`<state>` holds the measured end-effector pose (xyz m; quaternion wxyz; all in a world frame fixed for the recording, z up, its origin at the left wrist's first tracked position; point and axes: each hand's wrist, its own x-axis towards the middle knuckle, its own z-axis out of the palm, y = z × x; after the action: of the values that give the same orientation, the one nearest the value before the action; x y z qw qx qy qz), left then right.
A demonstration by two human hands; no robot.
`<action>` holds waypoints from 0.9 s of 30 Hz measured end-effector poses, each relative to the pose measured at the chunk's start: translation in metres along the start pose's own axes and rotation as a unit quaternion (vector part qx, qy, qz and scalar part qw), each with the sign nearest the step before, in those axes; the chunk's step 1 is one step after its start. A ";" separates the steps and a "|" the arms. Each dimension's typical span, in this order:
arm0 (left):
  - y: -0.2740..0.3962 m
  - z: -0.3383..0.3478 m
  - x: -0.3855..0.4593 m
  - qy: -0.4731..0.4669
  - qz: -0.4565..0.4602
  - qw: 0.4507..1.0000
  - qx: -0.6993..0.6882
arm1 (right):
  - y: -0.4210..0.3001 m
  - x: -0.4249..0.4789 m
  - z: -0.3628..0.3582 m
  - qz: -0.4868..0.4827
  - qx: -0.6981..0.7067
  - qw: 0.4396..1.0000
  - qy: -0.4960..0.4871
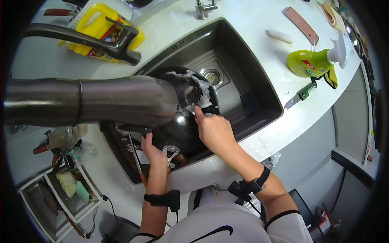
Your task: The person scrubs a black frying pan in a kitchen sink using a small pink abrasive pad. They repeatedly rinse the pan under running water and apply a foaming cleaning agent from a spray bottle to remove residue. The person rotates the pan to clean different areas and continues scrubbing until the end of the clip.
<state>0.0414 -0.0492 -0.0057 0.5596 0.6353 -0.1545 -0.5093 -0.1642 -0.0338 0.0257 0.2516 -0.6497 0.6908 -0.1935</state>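
A black wok (170, 127) with white foam and brownish residue on its inner surface rests tilted in the dark grey sink (249, 51). My right hand (214, 129) grips a small tool with a pale flat edge (191, 108), pressed to the foamy surface; most of the tool is hidden by my fingers. My left hand (154, 153) is at the wok's near left, by a riveted metal handle bracket (171, 151). The large grey faucet spout (121, 100) covers its fingertips, so its hold cannot be made out.
A yellow jug (97, 18) stands behind the faucet lever (121, 45). Across the right counter lie a green spray bottle (310, 62), a green-handled knife (304, 92), a white stick-like object (279, 36) and a pink phone-like slab (301, 24). An open drawer (45, 176) juts out at lower left.
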 end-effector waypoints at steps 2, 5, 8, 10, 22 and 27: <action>0.001 0.002 -0.001 -0.006 -0.010 1.000 0.014 | 0.009 0.024 0.007 0.010 0.019 0.999 0.033; 0.000 0.000 0.001 -0.011 -0.005 1.000 0.000 | 0.010 0.040 0.009 0.020 0.037 0.998 0.048; 0.000 -0.003 0.001 -0.009 0.010 1.000 -0.013 | 0.004 -0.002 0.004 0.011 0.033 0.999 0.019; 0.002 0.000 0.000 -0.018 -0.005 1.000 -0.013 | 0.004 0.000 -0.002 0.007 0.016 1.000 0.015; -0.003 -0.005 0.003 -0.019 -0.007 1.000 -0.005 | 0.020 0.045 0.000 -0.008 0.039 0.998 0.041; -0.002 -0.006 0.006 0.000 0.006 1.000 -0.005 | 0.015 0.045 0.000 -0.004 0.052 0.999 -0.006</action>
<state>0.0481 -0.0504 -0.0109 0.5662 0.6312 -0.1557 -0.5067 -0.1777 -0.0772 0.0119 0.2884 -0.6397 0.6756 -0.2261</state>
